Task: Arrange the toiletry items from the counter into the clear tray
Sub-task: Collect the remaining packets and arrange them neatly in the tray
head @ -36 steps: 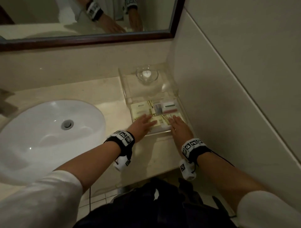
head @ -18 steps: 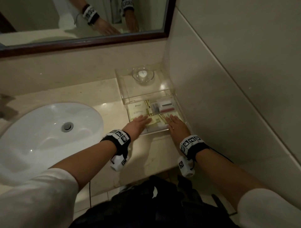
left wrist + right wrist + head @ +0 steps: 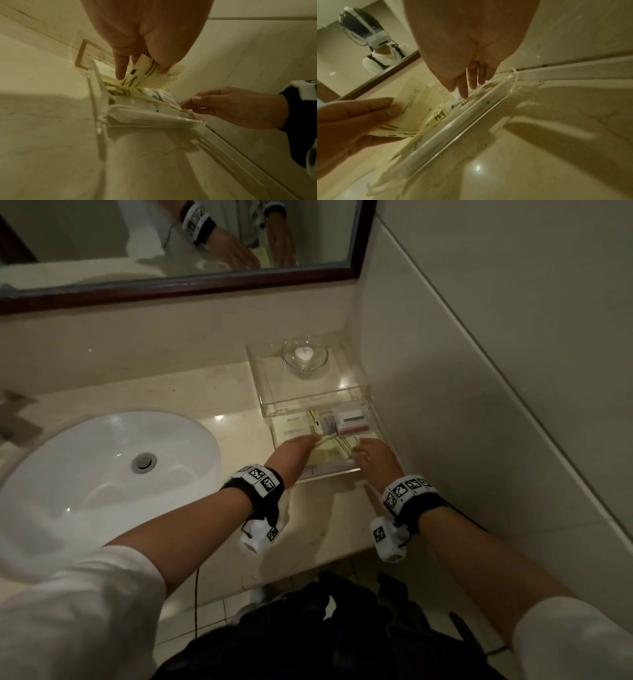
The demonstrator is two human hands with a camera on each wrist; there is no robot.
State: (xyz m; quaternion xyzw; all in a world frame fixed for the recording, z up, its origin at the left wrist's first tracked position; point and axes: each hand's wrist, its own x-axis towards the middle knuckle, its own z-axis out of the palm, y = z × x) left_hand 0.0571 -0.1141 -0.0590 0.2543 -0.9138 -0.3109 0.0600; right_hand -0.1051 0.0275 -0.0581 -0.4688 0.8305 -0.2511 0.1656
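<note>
A: Where's the stuff?
B: On the pale marble counter (image 3: 205,392), the clear acrylic tray (image 3: 329,472) holds flat cream sachets with gold stripes (image 3: 330,453).
A: The hands?
B: The left hand (image 3: 294,455) reaches in palm down, pinching one sachet (image 3: 145,75). The right hand (image 3: 375,458) points straight fingers (image 3: 463,88) onto the packets.
</note>
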